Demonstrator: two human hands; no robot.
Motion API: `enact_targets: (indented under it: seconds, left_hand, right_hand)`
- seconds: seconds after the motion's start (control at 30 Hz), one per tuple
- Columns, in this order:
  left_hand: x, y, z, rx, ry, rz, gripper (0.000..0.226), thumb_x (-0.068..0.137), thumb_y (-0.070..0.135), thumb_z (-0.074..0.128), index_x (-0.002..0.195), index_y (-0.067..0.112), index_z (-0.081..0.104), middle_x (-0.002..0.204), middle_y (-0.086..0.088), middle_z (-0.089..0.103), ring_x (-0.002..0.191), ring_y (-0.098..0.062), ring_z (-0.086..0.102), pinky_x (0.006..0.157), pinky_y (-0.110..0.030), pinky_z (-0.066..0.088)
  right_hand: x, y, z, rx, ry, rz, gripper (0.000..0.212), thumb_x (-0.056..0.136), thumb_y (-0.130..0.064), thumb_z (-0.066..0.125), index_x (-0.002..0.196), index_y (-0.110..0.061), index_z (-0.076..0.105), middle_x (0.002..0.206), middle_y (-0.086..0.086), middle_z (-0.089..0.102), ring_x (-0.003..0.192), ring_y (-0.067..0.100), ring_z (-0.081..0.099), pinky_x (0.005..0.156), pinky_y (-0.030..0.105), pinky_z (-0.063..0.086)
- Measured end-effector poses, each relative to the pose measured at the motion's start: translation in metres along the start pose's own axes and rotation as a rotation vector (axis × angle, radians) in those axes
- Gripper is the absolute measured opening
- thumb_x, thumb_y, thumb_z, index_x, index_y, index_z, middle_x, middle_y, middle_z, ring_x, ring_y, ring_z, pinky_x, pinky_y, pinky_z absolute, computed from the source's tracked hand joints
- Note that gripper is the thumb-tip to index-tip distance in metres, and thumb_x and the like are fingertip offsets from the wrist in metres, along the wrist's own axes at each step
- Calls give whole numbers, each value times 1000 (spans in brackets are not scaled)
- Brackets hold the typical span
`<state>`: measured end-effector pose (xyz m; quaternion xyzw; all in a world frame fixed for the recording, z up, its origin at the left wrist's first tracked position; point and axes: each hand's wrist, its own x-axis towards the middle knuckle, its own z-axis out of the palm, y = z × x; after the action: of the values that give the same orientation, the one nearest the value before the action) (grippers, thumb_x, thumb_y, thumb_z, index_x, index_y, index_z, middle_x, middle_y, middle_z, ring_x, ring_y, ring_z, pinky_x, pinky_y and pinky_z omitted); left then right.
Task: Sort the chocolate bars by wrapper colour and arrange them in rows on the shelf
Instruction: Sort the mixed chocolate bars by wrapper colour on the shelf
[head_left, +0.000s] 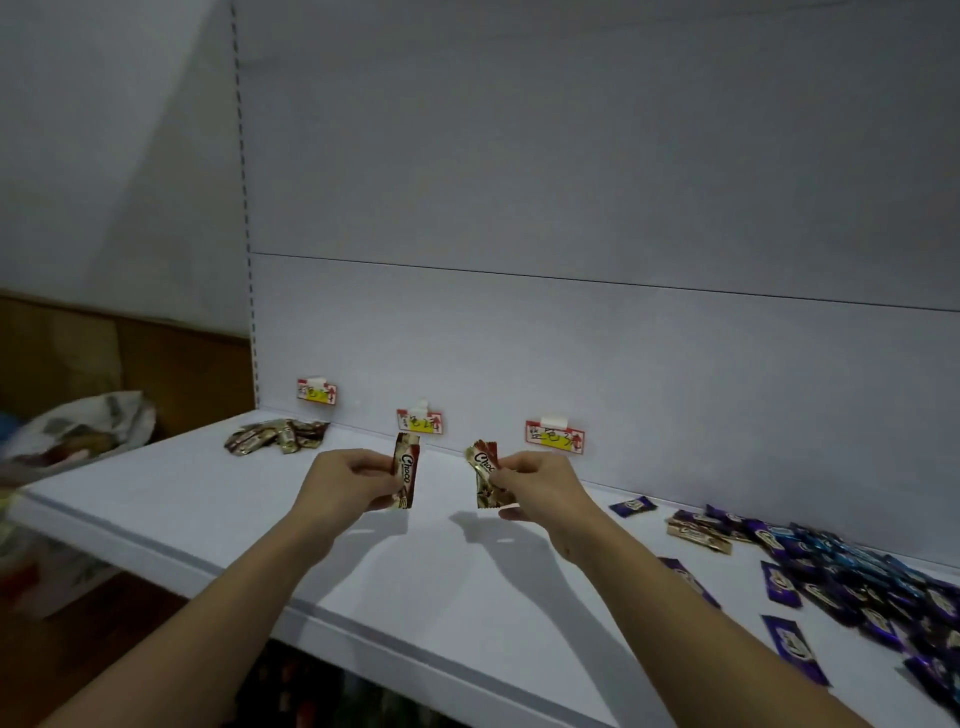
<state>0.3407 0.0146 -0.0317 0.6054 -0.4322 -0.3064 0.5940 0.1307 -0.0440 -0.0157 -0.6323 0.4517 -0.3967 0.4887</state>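
Brown bars, in hand: two. Left hand (347, 480) pinches one bar (405, 478) upright between its fingers (382, 486); right hand (540, 486) grips a second bar (484, 475), slightly tilted, fingers closed on its lower half. Both bars are held just above the shelf (467, 597), in front of the middle tag (420, 421) and apart from each other.

Brown bars, placed: a small loose pile (278, 435) at the back left, below the left tag (317, 391). It is heaped, not in rows.

Purple and blue bars: a large mixed heap (852, 577) at the right, with strays, among them one purple bar (632, 505) lying alone near the back panel. One or two brown bars (698, 535) lie at the heap's edge, unsorted.

Right tag (555, 437): nothing lies below it.

Tag writing: too small to read.

Progress, as judged: early. A few brown bars are gathered; no row is formed; most of the stock remains unsorted at the right.
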Motion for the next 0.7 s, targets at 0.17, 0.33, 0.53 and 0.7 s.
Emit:
enact_targets:
  seconds: [0.17, 0.33, 0.53, 0.7]
  left_hand:
    - [23, -24, -60, 82, 120, -35, 17, 79, -1, 75, 83, 15, 71, 86, -8, 72, 83, -26, 70, 73, -29, 57]
    - [57, -49, -113, 203, 240, -37, 15, 80, 3, 75, 89, 14, 72, 85, -6, 71, 79, -24, 66, 79, -36, 58]
    - [114, -75, -158, 333, 341, -9, 18, 79, 9, 77, 94, 17, 71, 85, -7, 73, 77, -19, 69, 70, -29, 56]
    - [161, -90, -174, 400, 331, -16, 24, 76, 9, 80, 97, 14, 71, 86, -7, 73, 82, -21, 69, 71, -29, 53]
  right_hand:
    - [29, 8, 77, -31, -103, -7, 8, 89, -5, 63, 89, -6, 71, 88, 13, 70, 72, 18, 65, 65, 27, 58]
    - [72, 10, 149, -83, -153, -5, 9, 87, -6, 62, 85, -8, 70, 86, 12, 70, 66, 20, 64, 80, 43, 57]
    - [134, 10, 222, -61, -151, -40, 12, 83, -6, 63, 95, -7, 67, 83, 7, 68, 66, 17, 62, 77, 41, 59]
    - [184, 14, 260, -143, -91, -85, 9, 80, -9, 66, 79, -19, 65, 89, 4, 69, 78, 21, 63, 74, 34, 54]
